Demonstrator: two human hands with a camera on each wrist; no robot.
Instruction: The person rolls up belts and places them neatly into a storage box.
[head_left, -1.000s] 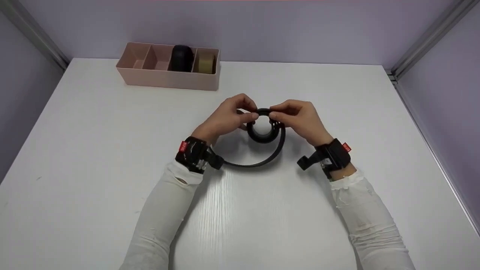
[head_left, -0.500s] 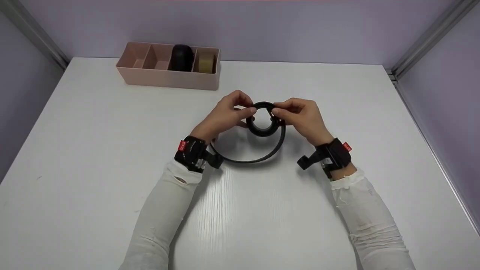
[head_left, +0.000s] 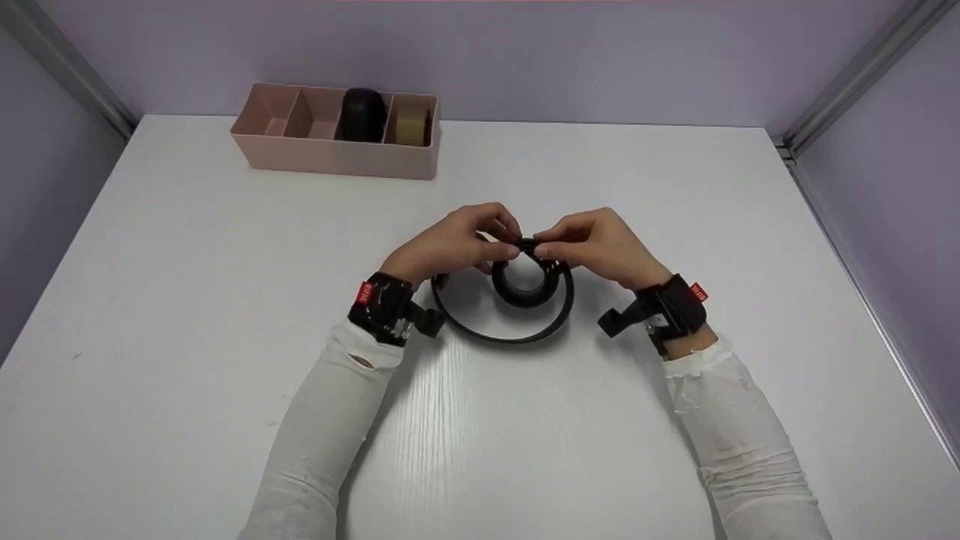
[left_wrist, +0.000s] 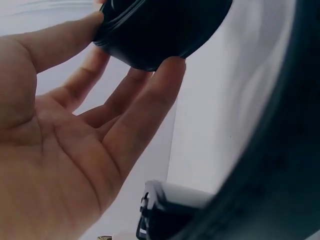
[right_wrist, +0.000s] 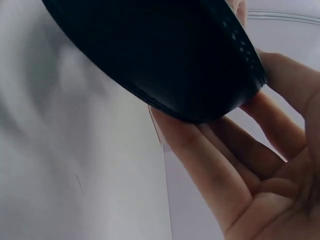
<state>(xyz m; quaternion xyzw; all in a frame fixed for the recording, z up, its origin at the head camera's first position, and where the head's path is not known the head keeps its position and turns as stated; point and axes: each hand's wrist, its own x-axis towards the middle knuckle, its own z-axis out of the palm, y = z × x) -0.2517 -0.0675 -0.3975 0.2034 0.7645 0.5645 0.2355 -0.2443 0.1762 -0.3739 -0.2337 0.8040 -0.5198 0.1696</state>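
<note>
Both hands have come lower and nearer the person since half a second ago, bringing the rolled black belt (head_left: 525,281) down from a raised position to just above the white table (head_left: 187,300), and the loose outer loop of the belt has drawn tighter around the coil. At this moment the left hand (head_left: 450,246) and the right hand (head_left: 600,244) meet at the top of the coil, each with fingers curled and thumb and fingertips pinching the top edge of the belt from its own side. From the left wrist view, the left hand's fingers (left_wrist: 145,107) reach up with their tips against the rim of the dark roll (left_wrist: 165,30); the right wrist view shows the right hand's fingers (right_wrist: 210,170) pressed against the underside of the coiled belt (right_wrist: 165,55). The free length of the belt curves in a ring around the coil and lies on the table between the two wrists. At the far left of the table stands a pink divided box (head_left: 330,156), with a black roll (head_left: 364,114) in one compartment and a tan roll (head_left: 412,124) in the compartment at its right end.
</note>
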